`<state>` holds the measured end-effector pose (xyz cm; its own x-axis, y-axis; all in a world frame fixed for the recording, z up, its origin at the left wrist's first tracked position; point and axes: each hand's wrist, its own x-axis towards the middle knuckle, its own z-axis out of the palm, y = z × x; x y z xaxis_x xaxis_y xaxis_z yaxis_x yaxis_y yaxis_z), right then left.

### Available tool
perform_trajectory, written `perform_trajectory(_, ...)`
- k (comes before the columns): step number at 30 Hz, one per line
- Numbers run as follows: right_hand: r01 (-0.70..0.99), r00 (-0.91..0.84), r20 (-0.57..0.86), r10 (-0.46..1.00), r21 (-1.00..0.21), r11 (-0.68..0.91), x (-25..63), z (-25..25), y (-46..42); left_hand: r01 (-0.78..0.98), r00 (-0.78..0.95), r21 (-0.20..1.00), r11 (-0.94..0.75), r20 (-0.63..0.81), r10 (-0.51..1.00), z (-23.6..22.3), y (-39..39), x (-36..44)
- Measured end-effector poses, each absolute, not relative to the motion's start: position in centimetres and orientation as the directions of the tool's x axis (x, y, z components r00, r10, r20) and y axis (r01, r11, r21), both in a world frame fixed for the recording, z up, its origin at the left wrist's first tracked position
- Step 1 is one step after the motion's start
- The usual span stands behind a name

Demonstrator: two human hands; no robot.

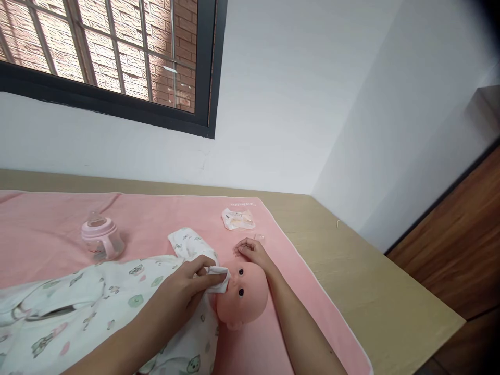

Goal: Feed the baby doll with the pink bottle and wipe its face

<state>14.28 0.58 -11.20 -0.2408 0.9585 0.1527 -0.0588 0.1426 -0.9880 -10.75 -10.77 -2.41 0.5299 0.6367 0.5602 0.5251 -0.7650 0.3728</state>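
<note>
A baby doll (244,299) in a white printed sleepsuit (97,307) lies on a pink mat (47,229), head to the right. My left hand (183,291) is closed on a small white wipe (219,278) and presses it against the doll's face by the mouth. My right hand (250,251) rests on the mat just behind the doll's head, fingers curled with the tips together; I cannot make out anything in them.
A pink baby bottle with handles (101,239) stands on the mat at the left. A white wipe packet (238,219) lies near the mat's far right corner. The mat covers a light wooden tabletop (371,281) against a white wall under a window.
</note>
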Motion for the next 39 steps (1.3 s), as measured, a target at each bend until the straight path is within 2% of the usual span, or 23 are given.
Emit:
perform_trajectory(6, -0.053, -0.237, 0.147, 0.96, -0.989, 0.138, 14.3, -11.3, 0.6, 0.525, 0.507, 0.346, -0.778, 0.607, 0.612, -2.2, -10.5, -11.0)
perform_trajectory(15, -0.041, -0.231, 0.149, 0.961, -0.989, 0.144, 14.2, -11.4, 0.6, 0.441, 0.553, 0.504, -0.742, 0.498, 0.667, -0.2, -10.2, -12.2)
perform_trajectory(21, -0.039, -0.233, 0.15, 0.961, -0.989, 0.145, 14.3, -11.6, 0.6, 0.391, 0.599, 0.471, -0.791, 0.522, 0.607, -0.7, -10.2, -12.0)
perform_trajectory(29, 0.0, -0.241, 0.157, 0.958, -0.987, 0.162, 14.2, -11.0, 0.4, 0.482, 0.635, 0.412, -0.773, 0.443, 0.633, -0.8, -10.4, -11.9)
perform_trajectory(34, 0.009, -0.242, 0.15, 0.958, -0.988, 0.157, 14.2, -10.9, 0.3, 0.485, 0.623, 0.409, -0.773, 0.458, 0.634, -0.8, -10.2, -12.1)
perform_trajectory(39, 0.016, -0.241, 0.149, 0.959, -0.987, 0.157, 14.2, -10.7, 0.1, 0.548, 0.603, 0.355, -0.758, 0.461, 0.652, -0.7, -10.2, -12.1)
